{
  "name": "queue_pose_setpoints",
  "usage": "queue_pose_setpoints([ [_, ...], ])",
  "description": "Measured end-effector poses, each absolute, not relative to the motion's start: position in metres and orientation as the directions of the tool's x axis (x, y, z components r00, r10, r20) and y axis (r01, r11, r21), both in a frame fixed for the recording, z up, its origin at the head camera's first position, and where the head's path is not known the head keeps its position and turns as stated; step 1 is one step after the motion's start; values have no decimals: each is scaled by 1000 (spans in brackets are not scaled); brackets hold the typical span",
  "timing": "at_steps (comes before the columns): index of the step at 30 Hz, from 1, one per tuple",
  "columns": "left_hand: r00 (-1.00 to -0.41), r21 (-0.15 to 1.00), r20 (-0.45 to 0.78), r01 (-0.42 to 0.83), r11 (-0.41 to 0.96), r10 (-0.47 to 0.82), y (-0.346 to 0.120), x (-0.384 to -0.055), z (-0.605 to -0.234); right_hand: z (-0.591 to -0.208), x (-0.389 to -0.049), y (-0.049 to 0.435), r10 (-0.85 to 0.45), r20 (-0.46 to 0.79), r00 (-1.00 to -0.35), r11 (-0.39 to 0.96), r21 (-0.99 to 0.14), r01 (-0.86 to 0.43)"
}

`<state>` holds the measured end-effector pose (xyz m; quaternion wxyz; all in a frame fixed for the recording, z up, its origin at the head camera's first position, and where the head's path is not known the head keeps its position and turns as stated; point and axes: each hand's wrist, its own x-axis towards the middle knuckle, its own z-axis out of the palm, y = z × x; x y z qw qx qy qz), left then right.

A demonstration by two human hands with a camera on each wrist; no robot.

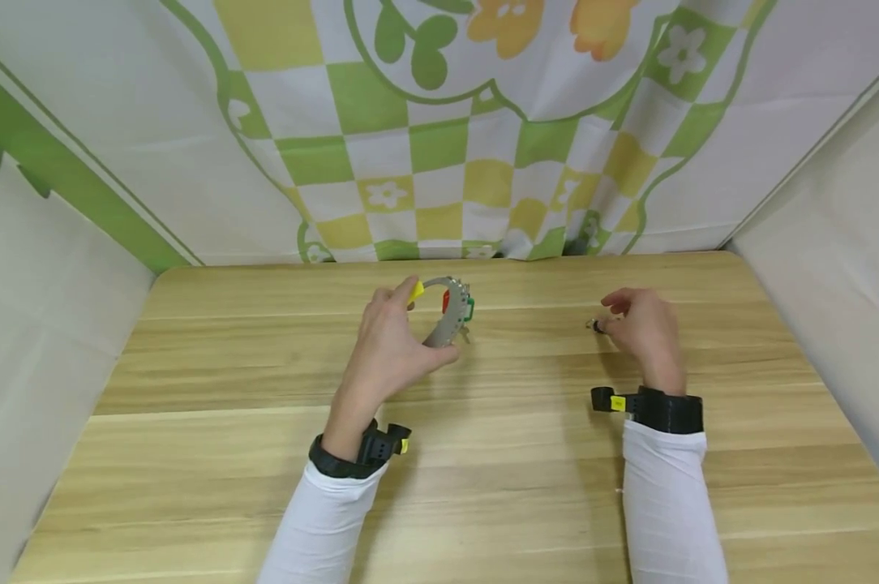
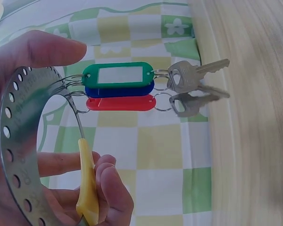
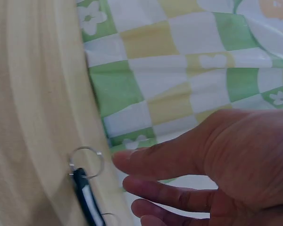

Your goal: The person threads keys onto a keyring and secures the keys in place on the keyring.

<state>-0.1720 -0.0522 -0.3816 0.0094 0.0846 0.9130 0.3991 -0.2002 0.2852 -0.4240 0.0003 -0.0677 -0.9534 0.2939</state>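
My left hand (image 1: 388,345) grips a large metal key ring (image 1: 454,312) above the table, fingers at its yellow sleeve (image 2: 87,181) and thumb on the opposite side. The ring's flat band has a row of holes. From it hang a green key tag (image 2: 118,75), a blue key tag (image 2: 120,91) and a red key tag (image 2: 122,103), with metal keys (image 2: 184,77) at their ends. Close to my right hand (image 1: 644,332) is a black key tag (image 3: 88,197) with a small wire ring (image 3: 86,162). In the right wrist view the fingertips are apart from it.
The wooden table (image 1: 498,470) stretches under both hands. A green, yellow and white checked cloth (image 1: 439,178) hangs along its back edge. White walls (image 1: 833,243) stand at the sides. Each wrist wears a black strap with a small camera (image 1: 603,399).
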Motion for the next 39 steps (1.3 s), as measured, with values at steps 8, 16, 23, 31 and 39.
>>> queue_pose_setpoints([
  [8,-986,724,45,143,675,160,-54,-171,-379,-442,-204,281,139,0,-990,825,-553,116],
  [16,-985,714,53,151,684,162,-54,-172,-380,-442,-204,277,190,66,-980,819,-560,121],
  [23,-986,712,52,148,687,157,-54,-171,-379,-431,-202,271,207,162,-965,811,-580,77],
  [31,-986,711,47,145,688,158,-54,-170,-379,-421,-201,257,192,226,-955,760,-650,-2],
  [39,-987,703,48,144,697,155,-54,-170,-378,-408,-198,238,173,288,-942,680,-727,-98],
])
